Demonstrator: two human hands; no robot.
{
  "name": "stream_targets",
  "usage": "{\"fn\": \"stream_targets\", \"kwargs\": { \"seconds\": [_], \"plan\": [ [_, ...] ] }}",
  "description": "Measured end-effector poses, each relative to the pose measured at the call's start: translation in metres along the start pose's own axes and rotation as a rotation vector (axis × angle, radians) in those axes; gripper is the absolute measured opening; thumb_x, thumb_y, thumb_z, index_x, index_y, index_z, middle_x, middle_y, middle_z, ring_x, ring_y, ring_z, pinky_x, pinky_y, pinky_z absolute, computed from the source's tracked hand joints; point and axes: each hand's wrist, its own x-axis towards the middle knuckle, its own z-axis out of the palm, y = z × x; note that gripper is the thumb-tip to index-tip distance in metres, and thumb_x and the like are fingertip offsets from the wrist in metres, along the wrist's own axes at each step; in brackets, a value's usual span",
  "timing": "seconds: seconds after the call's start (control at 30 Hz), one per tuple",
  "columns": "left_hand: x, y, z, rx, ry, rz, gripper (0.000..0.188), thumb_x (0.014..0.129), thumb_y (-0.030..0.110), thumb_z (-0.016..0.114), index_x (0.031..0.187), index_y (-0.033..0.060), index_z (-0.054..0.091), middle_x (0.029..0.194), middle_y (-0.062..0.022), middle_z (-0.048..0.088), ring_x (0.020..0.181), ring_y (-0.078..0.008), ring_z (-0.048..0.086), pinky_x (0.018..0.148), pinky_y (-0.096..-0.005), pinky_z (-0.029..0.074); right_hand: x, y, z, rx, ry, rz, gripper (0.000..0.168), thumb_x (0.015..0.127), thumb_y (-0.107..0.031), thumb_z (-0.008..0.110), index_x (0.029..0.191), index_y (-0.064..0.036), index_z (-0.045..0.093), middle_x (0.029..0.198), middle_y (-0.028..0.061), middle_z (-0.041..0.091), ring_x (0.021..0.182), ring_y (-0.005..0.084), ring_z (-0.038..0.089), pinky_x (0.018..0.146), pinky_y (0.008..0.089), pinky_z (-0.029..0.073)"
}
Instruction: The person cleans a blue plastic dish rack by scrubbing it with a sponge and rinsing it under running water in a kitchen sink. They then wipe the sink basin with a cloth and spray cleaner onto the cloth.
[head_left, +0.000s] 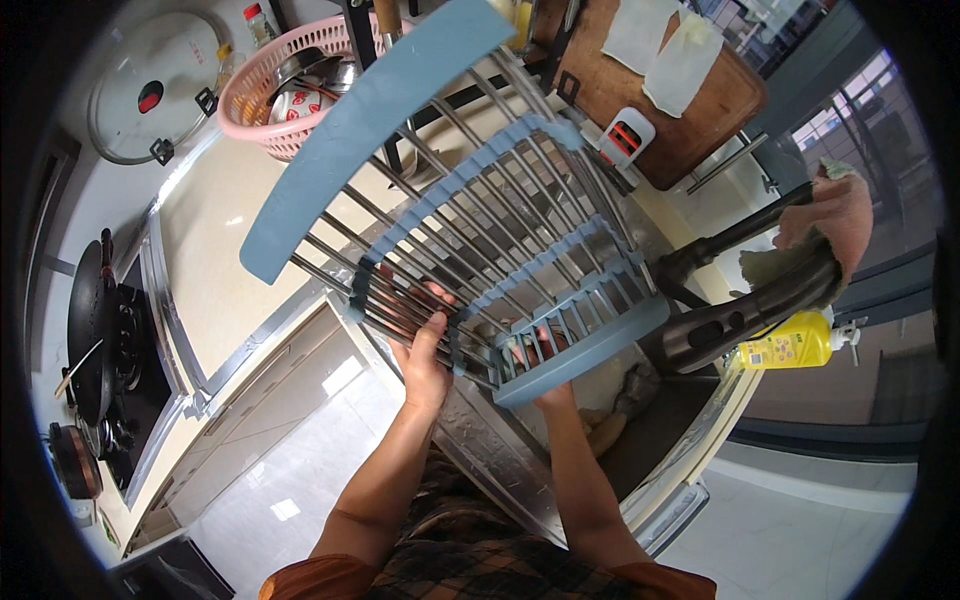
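Note:
A dish rack of metal rods with blue plastic ends (390, 135) is tilted above the steel sink (480, 435). My left hand (426, 345) grips its rods at the near left side, thumb on top and fingers seen through the bars. Behind the slotted blue end section is my right hand (551, 367), partly hidden, with a greenish cloth or sponge (519, 351) showing through the slots beside its fingers. Whether that hand grips the rack or only the cloth-like thing is unclear. Some dark and tan things, not clearly made out, lie in the sink beyond my right forearm.
The dark faucet (712, 322), draped with a pink and green cloth (825, 217), stands right of the rack beside a yellow soap bottle (787, 341). A pink basket (262, 131) of dishes, a glass lid (154, 86), a cutting board (675, 150) and a wok (94, 330) are around.

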Motion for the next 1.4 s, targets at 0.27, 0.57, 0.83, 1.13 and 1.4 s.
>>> {"fn": "stream_targets", "kwargs": {
  "seconds": [0.27, 0.57, 0.83, 1.13, 1.4],
  "plan": [
    [0.003, 0.005, 0.001, -0.048, 0.056, -0.052, 0.05, 0.074, 0.008, 0.045, 0.122, 0.0052, 0.033, 0.098, -0.0111, 0.051, 0.089, -0.0214, 0.051, 0.08, -0.035, 0.042, 0.001, -0.008, -0.006, 0.169, -0.025, 0.095, 0.025, 0.087, -0.022, 0.048, 0.106, -0.005, 0.053, 0.103, 0.0074, 0.055, 0.088, 0.0199, 0.056, 0.078, 0.0315, 0.05],
    [0.001, 0.004, -0.001, -0.117, 0.099, -0.074, 0.035, 0.074, 0.008, 0.053, 0.108, 0.0016, 0.044, 0.096, -0.0087, 0.055, 0.088, -0.0193, 0.053, 0.08, -0.0323, 0.041, -0.006, -0.026, 0.017, 0.144, -0.262, 0.28, 0.03, 0.088, -0.028, 0.047, 0.111, -0.009, 0.052, 0.104, 0.0044, 0.054, 0.085, 0.0155, 0.056, 0.076, 0.029, 0.049],
    [-0.007, 0.004, 0.002, -0.023, -0.027, 0.018, 0.04, 0.075, 0.005, 0.05, 0.113, 0.0, 0.039, 0.098, -0.0083, 0.052, 0.091, -0.018, 0.05, 0.085, -0.03, 0.035, -0.01, -0.002, 0.021, 0.134, -0.195, -0.06, 0.034, 0.087, -0.03, 0.047, 0.11, -0.005, 0.051, 0.104, 0.0093, 0.057, 0.089, 0.0161, 0.058, 0.079, 0.0307, 0.049],
    [-0.002, 0.005, -0.002, -0.085, 0.023, -0.051, 0.042, 0.075, 0.007, 0.051, 0.115, 0.0006, 0.038, 0.099, -0.0076, 0.054, 0.093, -0.0184, 0.051, 0.085, -0.031, 0.038, 0.001, 0.009, -0.022, 0.343, -0.313, 0.021, 0.029, 0.088, -0.022, 0.045, 0.113, -0.008, 0.049, 0.104, 0.0064, 0.057, 0.088, 0.0169, 0.058, 0.082, 0.0371, 0.047],
    [0.023, 0.013, -0.028, -0.063, 0.063, -0.009, 0.045, 0.075, 0.014, 0.048, 0.117, 0.0026, 0.037, 0.1, -0.0116, 0.052, 0.093, -0.0238, 0.052, 0.084, -0.0357, 0.041, -0.009, -0.012, -0.03, -0.076, -0.03, 0.092, 0.03, 0.085, -0.016, 0.051, 0.113, -0.008, 0.043, 0.108, 0.0053, 0.05, 0.099, 0.019, 0.049, 0.085, 0.0389, 0.042]
  ]
}}
